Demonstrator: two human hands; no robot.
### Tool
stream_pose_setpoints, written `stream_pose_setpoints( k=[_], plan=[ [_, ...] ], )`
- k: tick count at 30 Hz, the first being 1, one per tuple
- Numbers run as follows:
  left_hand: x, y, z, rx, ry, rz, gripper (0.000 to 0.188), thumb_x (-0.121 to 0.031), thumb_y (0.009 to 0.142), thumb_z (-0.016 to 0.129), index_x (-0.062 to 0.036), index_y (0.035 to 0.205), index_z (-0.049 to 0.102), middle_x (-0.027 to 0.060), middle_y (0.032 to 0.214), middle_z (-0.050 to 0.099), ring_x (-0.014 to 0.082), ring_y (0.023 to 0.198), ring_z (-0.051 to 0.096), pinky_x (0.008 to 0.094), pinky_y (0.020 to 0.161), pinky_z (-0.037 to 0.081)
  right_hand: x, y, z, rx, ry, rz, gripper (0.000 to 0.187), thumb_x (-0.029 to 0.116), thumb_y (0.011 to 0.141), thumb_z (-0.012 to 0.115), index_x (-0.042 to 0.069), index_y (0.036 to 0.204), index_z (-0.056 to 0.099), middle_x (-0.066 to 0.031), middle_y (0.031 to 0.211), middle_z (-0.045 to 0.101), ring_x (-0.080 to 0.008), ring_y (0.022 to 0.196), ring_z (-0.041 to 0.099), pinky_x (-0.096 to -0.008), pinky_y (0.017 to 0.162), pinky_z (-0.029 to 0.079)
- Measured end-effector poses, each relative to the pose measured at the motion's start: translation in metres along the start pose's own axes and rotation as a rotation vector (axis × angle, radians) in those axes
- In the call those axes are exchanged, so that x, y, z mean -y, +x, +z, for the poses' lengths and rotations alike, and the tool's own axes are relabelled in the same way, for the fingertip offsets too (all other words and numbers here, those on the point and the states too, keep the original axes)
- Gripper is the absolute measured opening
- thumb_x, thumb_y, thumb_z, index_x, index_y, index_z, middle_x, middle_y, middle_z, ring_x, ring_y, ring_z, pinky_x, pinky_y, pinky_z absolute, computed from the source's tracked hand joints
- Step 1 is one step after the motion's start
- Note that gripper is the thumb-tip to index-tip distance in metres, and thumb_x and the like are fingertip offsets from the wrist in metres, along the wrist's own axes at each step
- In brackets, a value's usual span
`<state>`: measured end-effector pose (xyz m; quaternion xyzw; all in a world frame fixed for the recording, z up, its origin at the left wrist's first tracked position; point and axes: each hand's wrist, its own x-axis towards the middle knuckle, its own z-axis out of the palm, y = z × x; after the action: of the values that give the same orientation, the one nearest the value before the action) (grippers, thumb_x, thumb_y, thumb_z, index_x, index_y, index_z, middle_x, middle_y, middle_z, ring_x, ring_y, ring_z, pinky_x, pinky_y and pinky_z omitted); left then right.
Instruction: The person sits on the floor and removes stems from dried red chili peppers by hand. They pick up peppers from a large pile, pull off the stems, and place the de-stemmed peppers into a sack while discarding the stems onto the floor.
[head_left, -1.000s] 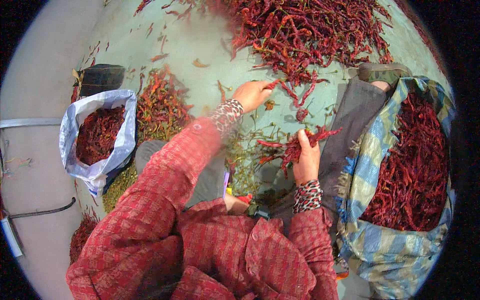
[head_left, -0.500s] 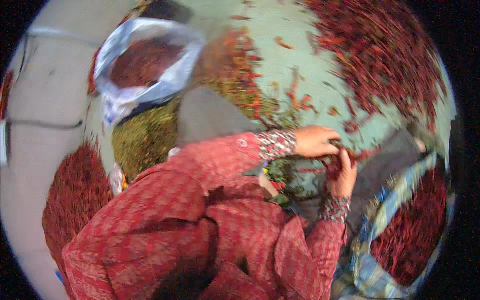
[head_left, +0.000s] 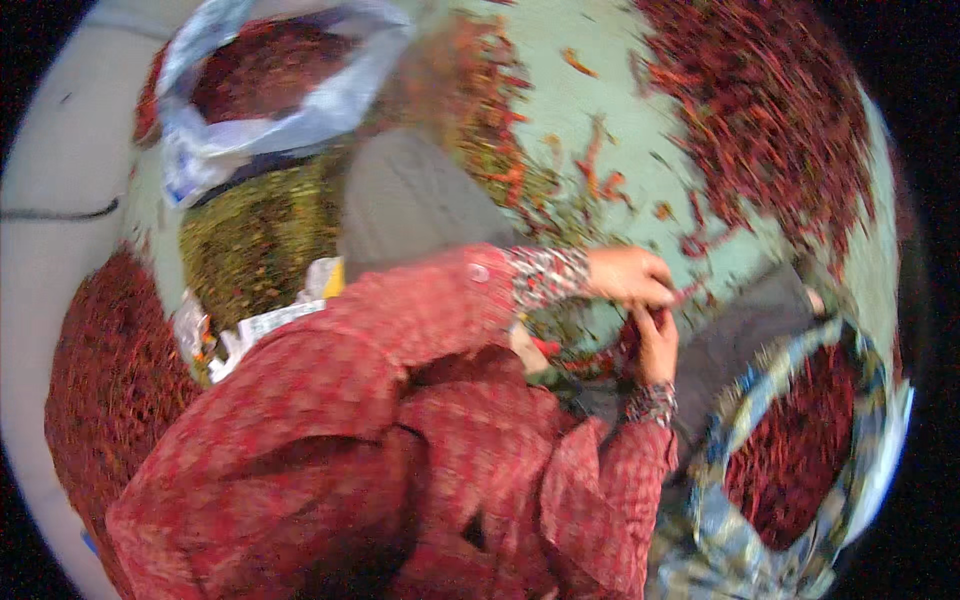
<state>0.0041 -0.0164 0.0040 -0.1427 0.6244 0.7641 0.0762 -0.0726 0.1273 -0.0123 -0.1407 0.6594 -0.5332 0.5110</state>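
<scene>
My left hand [head_left: 630, 277] reaches across from the left, its fingers pinched together with a red dried chili [head_left: 686, 294] at the tips. Just below it, my right hand [head_left: 657, 350] is closed round several dark red dried chilies [head_left: 628, 338], its thumb pointing up toward the left fingertips. The hands almost meet above my lap, between my grey-trousered legs. Blur hides how each chili sits in the fingers. Loose red and orange chilies [head_left: 600, 180] and green scraps lie on the pale green sheet [head_left: 620, 100] beyond them.
Ahead on the left, a whitish-blue plastic bag [head_left: 350, 105] holds dark red material, beside a heap of greenish stems [head_left: 260, 225]. A big chili heap [head_left: 770, 120] covers the far right. A blue checked sack [head_left: 705, 480] of chilies stands near right; another red heap [head_left: 110, 370] lies left.
The view has shifted a little, so the bag sits higher and the sack more fully in sight. My hands have shifted slightly left, and a chili now shows at the left fingertips.
</scene>
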Motion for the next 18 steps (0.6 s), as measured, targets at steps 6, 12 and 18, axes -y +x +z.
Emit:
stream_pose_setpoints(
  k=[6,12,18],
  plan=[
    [0.001,0.007,-0.007,-0.123,-0.229,-0.079,0.025,-0.024,0.082,0.051,-0.0002,0.091,0.053,0.0028,0.068,0.056,0.0095,0.059,0.053,0.0209,0.053,0.043,-0.004,0.000,-0.009,0.011,0.121,-0.104,0.026,0.013,0.080,0.055,0.003,0.104,0.051,0.0041,0.083,0.052,-0.0045,0.069,0.045,-0.0195,0.062,0.037],
    [-0.005,0.007,-0.001,-0.333,0.358,-0.010,0.016,-0.019,0.081,0.051,-0.0036,0.081,0.056,0.0046,0.072,0.055,0.0124,0.065,0.054,0.0255,0.056,0.043,-0.008,0.004,-0.006,-0.089,0.055,-0.143,0.016,0.014,0.081,0.054,0.002,0.092,0.053,0.0044,0.070,0.051,-0.0044,0.059,0.044,-0.0188,0.054,0.037],
    [-0.005,0.023,0.015,-0.341,0.678,0.539,0.014,-0.016,0.077,0.052,-0.0028,0.077,0.056,0.0073,0.072,0.051,0.0191,0.070,0.054,0.0281,0.061,0.043,-0.004,0.010,-0.016,-0.205,0.129,-0.137,0.014,0.010,0.078,0.055,0.003,0.090,0.055,0.0038,0.071,0.050,-0.0042,0.061,0.044,-0.0177,0.054,0.036]
  ],
)
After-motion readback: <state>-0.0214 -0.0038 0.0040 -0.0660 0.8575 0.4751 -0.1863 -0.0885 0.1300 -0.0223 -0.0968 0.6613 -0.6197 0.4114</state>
